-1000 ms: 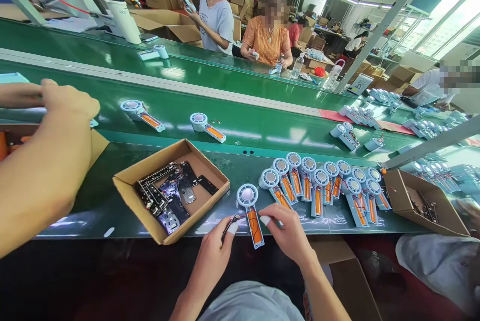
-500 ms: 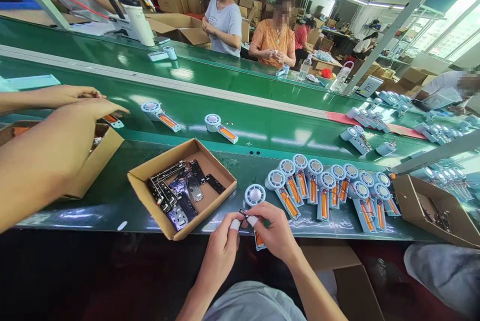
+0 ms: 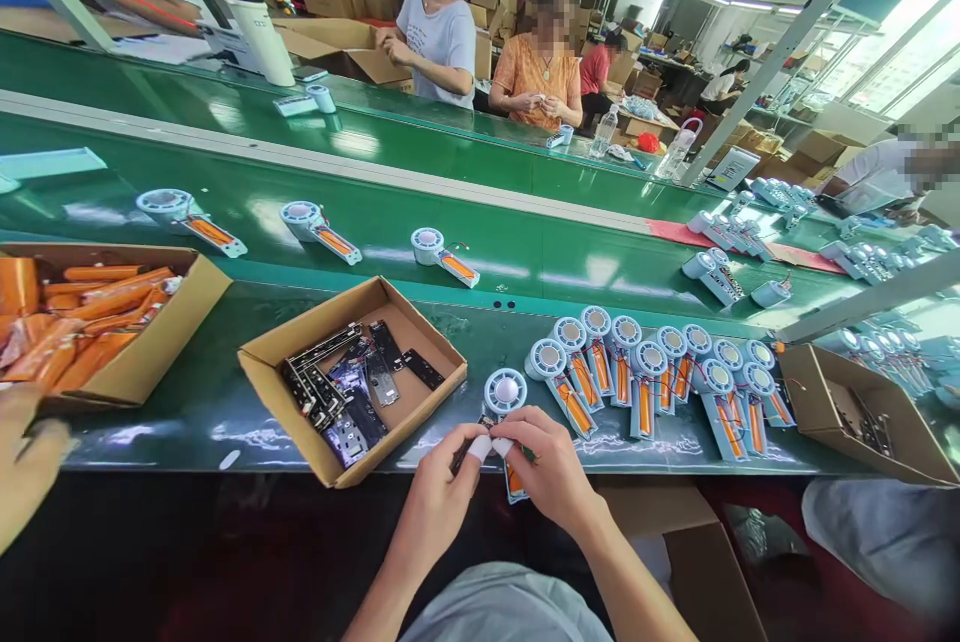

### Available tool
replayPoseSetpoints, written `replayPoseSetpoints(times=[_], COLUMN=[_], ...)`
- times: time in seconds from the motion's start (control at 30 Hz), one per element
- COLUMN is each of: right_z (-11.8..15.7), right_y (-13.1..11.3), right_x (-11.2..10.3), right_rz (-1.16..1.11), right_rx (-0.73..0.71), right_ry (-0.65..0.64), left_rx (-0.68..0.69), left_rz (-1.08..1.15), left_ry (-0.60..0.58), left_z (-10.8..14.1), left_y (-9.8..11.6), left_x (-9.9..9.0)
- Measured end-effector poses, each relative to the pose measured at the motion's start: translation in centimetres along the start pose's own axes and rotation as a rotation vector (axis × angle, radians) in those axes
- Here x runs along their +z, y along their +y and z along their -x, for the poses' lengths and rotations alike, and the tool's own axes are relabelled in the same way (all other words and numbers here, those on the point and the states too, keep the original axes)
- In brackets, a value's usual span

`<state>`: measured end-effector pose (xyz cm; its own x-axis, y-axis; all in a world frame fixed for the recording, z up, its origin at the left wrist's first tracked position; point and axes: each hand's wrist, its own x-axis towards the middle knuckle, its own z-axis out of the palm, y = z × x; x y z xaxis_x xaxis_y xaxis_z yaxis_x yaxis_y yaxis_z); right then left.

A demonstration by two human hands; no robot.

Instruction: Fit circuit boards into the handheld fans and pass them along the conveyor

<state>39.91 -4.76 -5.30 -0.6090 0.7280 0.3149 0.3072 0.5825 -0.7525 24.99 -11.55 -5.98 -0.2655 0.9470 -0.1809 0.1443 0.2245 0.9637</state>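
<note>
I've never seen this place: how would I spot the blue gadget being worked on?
Start at the near green bench, then find the open cardboard box of dark boards. Between it and the cluster of similar units lies the blue gadget. Unlike them, it has the person's left hand and right hand over its handle.

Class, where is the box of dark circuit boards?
Left of centre in the head view, the board box sits between the orange-pack box and the left hand.
</note>
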Motion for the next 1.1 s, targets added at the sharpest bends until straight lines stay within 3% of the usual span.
replayPoseSetpoints(times=[0.23, 0.47, 0.63, 0.83, 1.1], right_z=[-0.6, -0.7, -0.6, -0.6, -0.5], right_y=[-0.2, -0.6, -0.8, -0.8, -0.6], right_x=[0.6, 0.6, 0.4, 0.7, 0.8], right_rz=[0.038, 0.275, 0.17, 0.017, 0.26], right_rx=[0.112, 0.063, 0.06, 0.138, 0.029], right_ry=[0.118, 0.03, 0.0, 0.085, 0.062], left_rx=[-0.029, 0.022, 0.077, 0.061, 0.078], left_rz=[0.052, -0.052, -0.101, -0.007, -0.026], left_ry=[0.066, 0.064, 0.118, 0.128, 0.127], left_z=[0.9, 1.1, 1.4, 1.3, 1.5], left_y=[-0.2, -0.4, -0.2, -0.8, -0.9], left_x=[0.7, 0.5, 0.4, 0.6, 0.9])
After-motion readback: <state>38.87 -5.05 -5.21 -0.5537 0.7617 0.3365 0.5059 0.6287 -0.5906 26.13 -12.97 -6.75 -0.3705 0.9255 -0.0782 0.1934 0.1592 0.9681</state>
